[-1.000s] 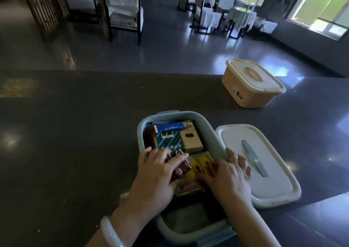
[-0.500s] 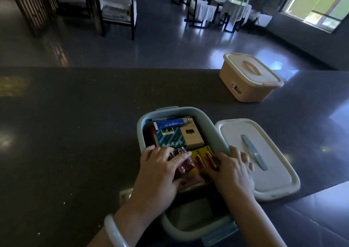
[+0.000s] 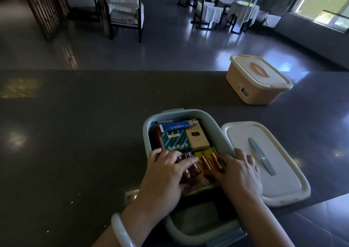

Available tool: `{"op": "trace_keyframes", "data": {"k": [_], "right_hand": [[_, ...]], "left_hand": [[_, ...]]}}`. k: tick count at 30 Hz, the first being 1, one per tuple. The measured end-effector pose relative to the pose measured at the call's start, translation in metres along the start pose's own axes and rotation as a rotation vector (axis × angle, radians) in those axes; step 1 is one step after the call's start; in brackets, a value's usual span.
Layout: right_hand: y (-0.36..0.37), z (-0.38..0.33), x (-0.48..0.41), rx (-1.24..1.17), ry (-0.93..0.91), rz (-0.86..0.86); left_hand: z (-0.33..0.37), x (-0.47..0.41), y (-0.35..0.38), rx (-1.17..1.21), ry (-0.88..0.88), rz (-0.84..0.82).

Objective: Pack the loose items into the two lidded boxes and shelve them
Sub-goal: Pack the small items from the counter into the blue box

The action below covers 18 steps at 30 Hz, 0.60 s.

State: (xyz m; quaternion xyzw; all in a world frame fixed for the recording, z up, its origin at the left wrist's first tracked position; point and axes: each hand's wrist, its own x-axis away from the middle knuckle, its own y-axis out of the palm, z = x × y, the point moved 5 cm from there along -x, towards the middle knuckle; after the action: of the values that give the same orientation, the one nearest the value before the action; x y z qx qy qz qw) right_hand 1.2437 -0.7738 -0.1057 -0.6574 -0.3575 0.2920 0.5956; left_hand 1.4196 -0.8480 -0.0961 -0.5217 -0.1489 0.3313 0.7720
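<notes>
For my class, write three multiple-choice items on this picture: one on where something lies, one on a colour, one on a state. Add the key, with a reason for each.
1. Where does the white lid lie?
A) on the blue box
B) on the counter, to the right of the blue box
C) on a chair

2. What colour is the closed box at the counter's far edge?
A) green
B) black
C) peach

3. The blue box is:
A) open, with items inside
B) shut
C) open and empty

Key: 1 B, the lid lies flat on the counter beside the box. 2 C, the peach box stands there with its lid on. 3 A, the yellow AA battery pack and cartons show inside it.
</notes>
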Motion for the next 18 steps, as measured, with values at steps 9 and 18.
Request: {"op": "trace_keyframes", "data": {"k": [9,18], "right_hand": [[-0.005,0.005,-0.022,-0.124,-0.143,-0.081],[-0.007,0.005,-0.050,-0.357,-0.218,-0.087]], "left_hand": [[-0.001,-0.002,0.001,-0.016,0.033,-0.045],[0.008,-0.022,-0.003,0.085,0.016,-0.082]]}}
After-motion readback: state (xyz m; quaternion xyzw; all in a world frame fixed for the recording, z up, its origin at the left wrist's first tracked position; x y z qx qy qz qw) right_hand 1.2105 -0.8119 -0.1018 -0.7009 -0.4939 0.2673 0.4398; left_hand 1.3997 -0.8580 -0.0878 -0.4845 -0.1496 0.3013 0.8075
